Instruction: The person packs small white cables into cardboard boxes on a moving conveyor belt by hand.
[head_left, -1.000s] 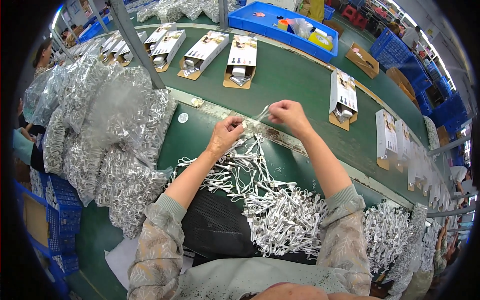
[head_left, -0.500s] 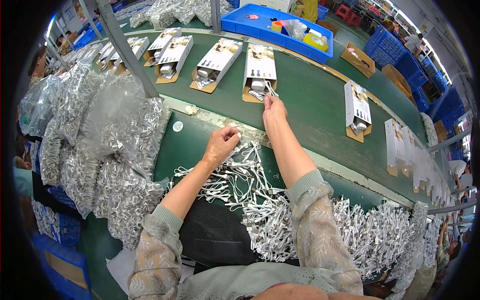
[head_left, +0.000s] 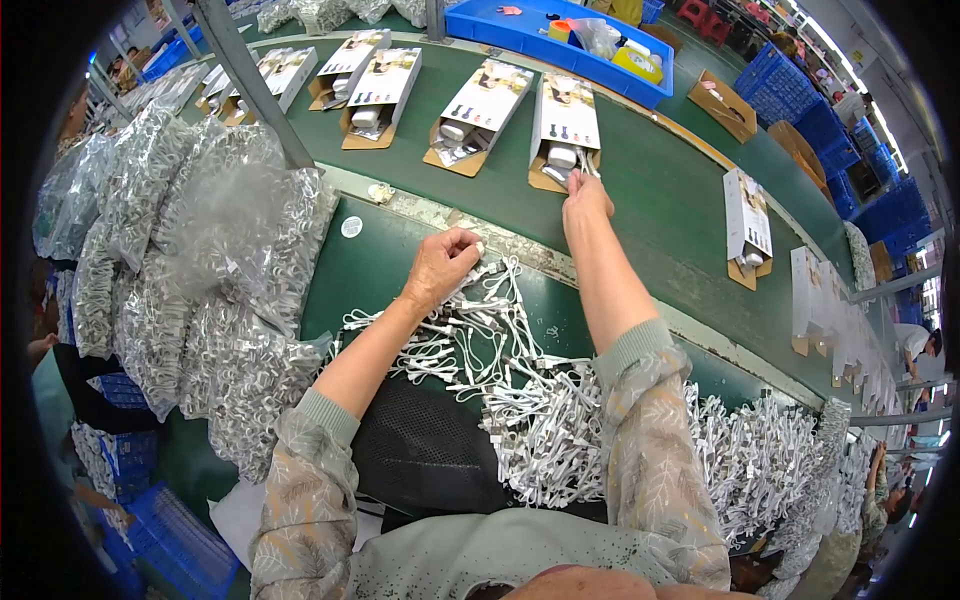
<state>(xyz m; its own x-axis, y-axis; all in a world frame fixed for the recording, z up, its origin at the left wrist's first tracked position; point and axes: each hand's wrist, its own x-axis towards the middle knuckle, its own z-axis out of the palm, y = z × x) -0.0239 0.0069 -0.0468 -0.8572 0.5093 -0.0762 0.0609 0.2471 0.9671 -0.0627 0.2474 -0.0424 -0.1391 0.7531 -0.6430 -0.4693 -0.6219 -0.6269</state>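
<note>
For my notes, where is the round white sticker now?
The sticker lies left of centre in the head view, on the green tabletop, between the plastic bags and the left hand.

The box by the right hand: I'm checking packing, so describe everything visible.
The white, cardboard-looking box has printed pictures on top and brown flaps. It lies on the green belt, open end toward the person. A white object and a silvery packet show in the mouth, where the right hand holds a white cable; contact with the box is unclear.
</note>
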